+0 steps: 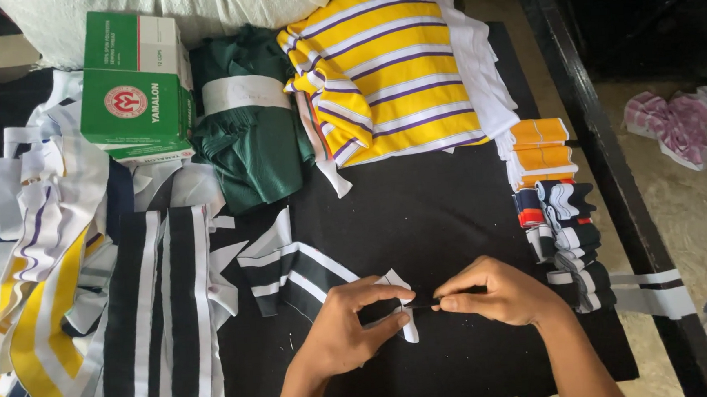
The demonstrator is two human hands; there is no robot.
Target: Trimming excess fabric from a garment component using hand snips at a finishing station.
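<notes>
My left hand (347, 328) and my right hand (497, 291) meet low in the middle of a black table (436, 210). Both pinch a small black-and-white striped fabric piece (401, 302) between thumb and fingers. The piece lies folded at its end. A longer black-and-white striped strip (292, 269) trails from it toward the upper left.
A pile of striped fabric strips (72, 273) covers the left side. Green boxes (130, 89) and a green folded cloth (247, 131) sit at the back left, yellow striped fabric (386, 66) at the back. Stacked collar pieces (554, 202) stand right. Scraps (676, 121) lie on the floor.
</notes>
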